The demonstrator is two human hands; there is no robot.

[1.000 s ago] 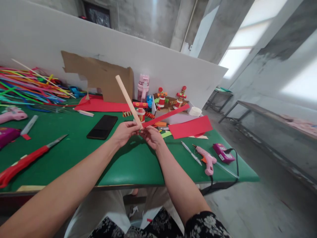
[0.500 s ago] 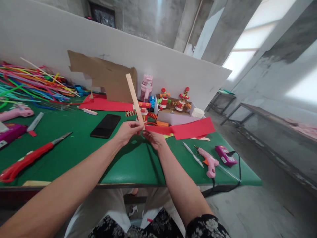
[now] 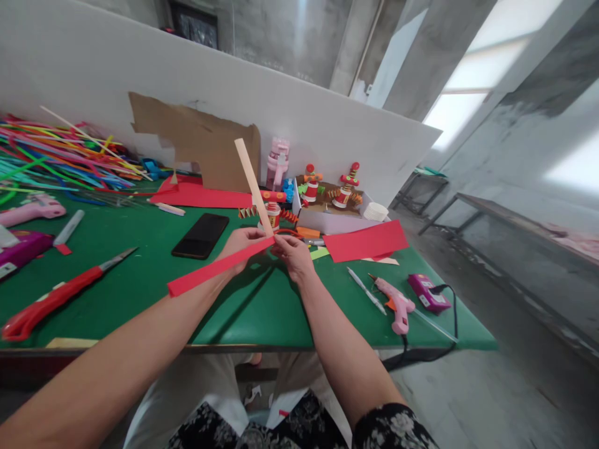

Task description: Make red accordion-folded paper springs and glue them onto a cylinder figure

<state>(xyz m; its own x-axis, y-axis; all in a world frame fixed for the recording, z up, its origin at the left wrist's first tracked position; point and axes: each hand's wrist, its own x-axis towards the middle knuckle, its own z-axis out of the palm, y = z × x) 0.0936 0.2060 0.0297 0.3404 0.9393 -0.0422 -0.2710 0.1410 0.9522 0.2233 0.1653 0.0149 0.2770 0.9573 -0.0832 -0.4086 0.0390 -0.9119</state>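
Note:
My left hand is closed on the joined ends of two paper strips, just above the middle of the table. One is a peach paper strip that slants upward and away. The other is a red paper strip, which runs down to the left across my left wrist. My right hand pinches the same corner, its fingertips against the strips where they cross. Right behind the hands stands a paper-cup figure with pleated paper arms, partly covered by the peach strip.
A phone and red-handled scissors lie to the left. On the right are red paper, a white pen and a pink glue gun with a cord. An open box holds two finished-looking figures.
The red strip has swung from the right side over to the left, crossing the peach strip at the corner. Both hands stay in nearly the same place.

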